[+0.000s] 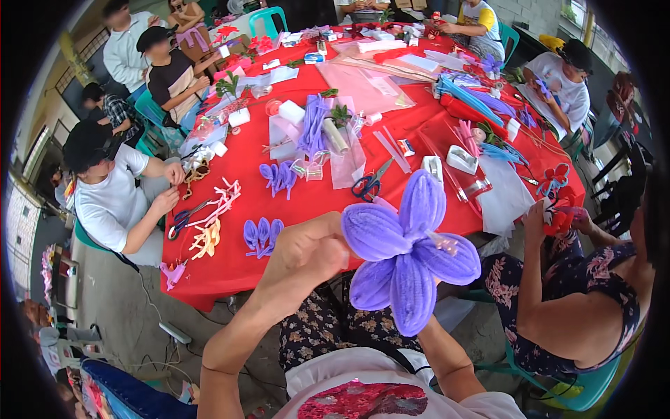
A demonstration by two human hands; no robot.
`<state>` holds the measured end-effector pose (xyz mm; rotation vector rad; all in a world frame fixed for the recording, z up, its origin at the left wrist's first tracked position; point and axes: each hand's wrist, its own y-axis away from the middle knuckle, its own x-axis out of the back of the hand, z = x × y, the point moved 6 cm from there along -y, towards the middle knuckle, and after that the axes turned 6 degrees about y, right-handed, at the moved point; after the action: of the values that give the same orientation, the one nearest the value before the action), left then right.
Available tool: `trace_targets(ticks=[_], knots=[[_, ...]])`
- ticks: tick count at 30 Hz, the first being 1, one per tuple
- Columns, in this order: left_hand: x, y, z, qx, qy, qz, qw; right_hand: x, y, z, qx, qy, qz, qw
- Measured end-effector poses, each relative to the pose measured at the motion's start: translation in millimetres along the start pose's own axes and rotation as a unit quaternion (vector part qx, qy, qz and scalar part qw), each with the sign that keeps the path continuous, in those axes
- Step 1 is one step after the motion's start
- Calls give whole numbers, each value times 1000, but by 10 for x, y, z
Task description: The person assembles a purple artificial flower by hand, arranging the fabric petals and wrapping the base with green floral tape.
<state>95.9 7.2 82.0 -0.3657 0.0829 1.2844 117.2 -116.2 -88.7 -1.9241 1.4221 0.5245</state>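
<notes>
A purple flower (405,251) with several padded petals of chenille stems is held up before my chest, facing the camera. It has small pale stamens near its middle. My left hand (309,251) is closed at the upper left petal, its fingertips partly behind the edge. The flower covers nearly all of my right hand; its forearm (445,351) rises to just beneath the petals, and its grip is hidden. Loose purple petals (263,235) lie on the table beyond my left wrist, and more purple petals (278,177) lie farther back.
A red-covered table (314,209) spreads ahead. Scissors (370,182), a white tape dispenser (462,159), purple chenille stems (314,125) and a pink glue gun (172,273) lie on it. A person (570,314) sits close at right holding a red flower (561,212); another person (118,194) works at left.
</notes>
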Motion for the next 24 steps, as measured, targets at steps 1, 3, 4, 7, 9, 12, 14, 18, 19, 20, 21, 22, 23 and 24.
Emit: trace_targets(ticks=[1,3,4,7,9,12,14,18,19,20,21,22,23,24], knots=[[1,4,-14,26,9,18,999,-153,-20,-106,49,106,-28,993],[14,-2,-56,79,30,46,995,-361,-142,-210,-73,-53,-16,996],[6,-23,-61,84,46,46,994,-335,-119,-196,-57,-14,-35,998],[1,-57,-38,79,65,52,993,-396,-163,-207,-37,-26,-44,998],[-6,-64,52,43,40,58,997,-515,-156,-397,-6,-131,-29,991],[124,22,403,-212,-321,167,908,-544,-198,-496,7,0,-7,1000],[-62,20,461,-244,-452,98,852,-529,-216,-529,73,130,-11,989],[-267,-91,491,-231,-492,62,837,-565,-263,-730,158,377,22,913],[-291,-141,477,-227,-485,49,843,-554,-259,-777,170,437,40,882],[-334,-176,492,-223,-479,47,848,-545,-239,-818,202,407,59,889],[-348,-212,473,-230,-479,35,846,-540,-219,-849,235,378,76,892],[-350,-248,444,-238,-479,23,844,-561,-220,-912,272,415,58,866],[-369,-278,424,-245,-480,12,842,-571,-224,-949,282,427,57,857],[-388,-306,415,-242,-463,10,853,-574,-228,-992,292,438,57,848]])
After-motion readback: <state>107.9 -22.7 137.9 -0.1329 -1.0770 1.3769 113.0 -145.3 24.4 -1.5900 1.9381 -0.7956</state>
